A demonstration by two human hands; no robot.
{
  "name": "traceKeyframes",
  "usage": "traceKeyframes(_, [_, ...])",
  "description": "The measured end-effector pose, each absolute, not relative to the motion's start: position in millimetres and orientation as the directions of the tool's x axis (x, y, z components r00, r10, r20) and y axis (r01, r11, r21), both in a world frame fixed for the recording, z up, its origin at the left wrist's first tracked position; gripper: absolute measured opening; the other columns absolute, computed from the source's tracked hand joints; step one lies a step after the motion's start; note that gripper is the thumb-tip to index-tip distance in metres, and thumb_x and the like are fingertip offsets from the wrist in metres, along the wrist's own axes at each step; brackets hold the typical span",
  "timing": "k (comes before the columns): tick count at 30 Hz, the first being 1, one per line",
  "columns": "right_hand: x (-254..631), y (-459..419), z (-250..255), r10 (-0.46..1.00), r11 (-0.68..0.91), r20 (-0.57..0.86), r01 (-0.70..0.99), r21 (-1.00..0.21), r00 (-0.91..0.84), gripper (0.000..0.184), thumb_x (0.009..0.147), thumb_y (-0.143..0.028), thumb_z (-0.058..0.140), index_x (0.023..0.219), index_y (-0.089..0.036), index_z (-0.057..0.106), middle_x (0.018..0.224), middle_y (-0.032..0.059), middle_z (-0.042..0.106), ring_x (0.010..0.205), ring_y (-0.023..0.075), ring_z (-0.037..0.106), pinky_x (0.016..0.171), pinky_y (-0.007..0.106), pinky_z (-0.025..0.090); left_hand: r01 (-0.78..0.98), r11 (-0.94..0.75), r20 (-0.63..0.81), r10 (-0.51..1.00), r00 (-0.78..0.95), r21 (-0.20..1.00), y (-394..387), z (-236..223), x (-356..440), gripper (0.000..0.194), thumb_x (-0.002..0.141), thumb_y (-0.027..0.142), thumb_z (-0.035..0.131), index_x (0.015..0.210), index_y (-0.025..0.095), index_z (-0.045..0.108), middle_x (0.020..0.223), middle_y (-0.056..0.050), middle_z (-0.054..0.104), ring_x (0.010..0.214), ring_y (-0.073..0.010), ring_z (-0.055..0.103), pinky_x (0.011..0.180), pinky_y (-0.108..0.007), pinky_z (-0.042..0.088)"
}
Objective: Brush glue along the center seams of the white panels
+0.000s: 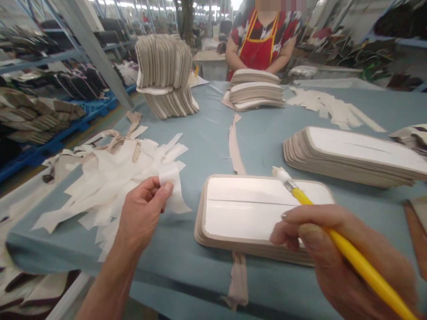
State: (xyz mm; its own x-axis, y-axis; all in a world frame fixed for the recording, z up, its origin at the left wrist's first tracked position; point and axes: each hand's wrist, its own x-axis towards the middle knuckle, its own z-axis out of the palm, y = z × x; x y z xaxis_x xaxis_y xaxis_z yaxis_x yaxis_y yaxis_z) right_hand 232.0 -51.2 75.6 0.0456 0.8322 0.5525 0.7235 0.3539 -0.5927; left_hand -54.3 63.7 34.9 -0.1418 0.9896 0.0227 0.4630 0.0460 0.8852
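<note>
Between the thumb and fingers of my left hand (147,206) is a white strip of backing paper (175,189), beside a heap of similar white strips (110,178). My right hand (347,244) is closed round the yellow handle of a brush (333,226). White stuff coats the brush's bristles (282,174), which point up and away over the far edge of a stack of beige rounded panels (263,204). The top panel has a glossy white face with a slit along it. My right fingers are over its near right part; whether they touch it is unclear.
Another panel stack (360,149) lies to the right. Farther back stand a tall stack (163,66) and a lower one (256,91), with white strips (333,106) at back right. A person in a red apron (256,46) stands across the blue-green table (207,146).
</note>
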Motion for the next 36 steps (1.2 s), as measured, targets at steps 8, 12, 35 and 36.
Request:
traceKeyframes(8, [175.1,-23.8,82.8,0.9,0.414,0.421,0.53,-0.74,-0.116,0.006,0.1,-0.025,0.067,0.096,-0.025,0.064,0.081,-0.0026,0.076,0.065,0.0134,0.072,0.06,0.022,0.054,0.087,0.123,-0.105,0.977,-0.185,0.989,-45.0,36.5,-7.8,0.044,0.088,0.064,0.078,0.09,0.02,0.08,0.057,0.002,0.063,0.052,-0.0124,0.059,0.052,-0.018,0.05])
traceKeyframes(12, [161.4,-27.7,87.3,0.95,0.308,0.306,0.382,-0.871,-0.067,0.009,0.1,-0.023,0.062,0.093,-0.026,0.057,0.073,-0.0069,0.067,0.057,0.0095,0.064,0.053,0.018,0.049,0.058,0.094,-0.093,0.995,-0.02,0.994,-66.9,29.7,25.6,0.039,0.097,0.054,0.068,0.083,0.021,0.081,0.059,0.0,0.068,0.053,-0.013,0.062,0.055,-0.019,0.052])
traceKeyframes(35, [229.5,-0.6,78.8,0.933,0.343,0.329,0.647,-0.681,-0.148,0.02,0.098,-0.012,0.069,0.098,-0.026,0.055,0.076,-0.0097,0.057,0.056,0.0072,0.046,0.053,0.021,0.038,0.195,-0.3,0.227,0.919,0.324,0.934,-76.0,9.6,14.5,0.015,0.103,0.023,0.063,0.111,0.032,0.074,0.076,0.013,0.078,0.061,-0.0042,0.072,0.067,-0.007,0.055])
traceKeyframes(36, [230.7,2.8,77.0,0.932,0.343,0.33,0.65,-0.678,-0.148,0.02,0.098,-0.011,0.069,0.098,-0.026,0.055,0.076,-0.0097,0.056,0.056,0.0074,0.045,0.054,0.022,0.038,0.276,-0.273,0.214,0.951,0.224,0.922,-72.3,11.9,6.4,0.013,0.106,0.03,0.063,0.111,0.033,0.074,0.077,0.013,0.078,0.062,-0.0049,0.072,0.068,-0.008,0.055])
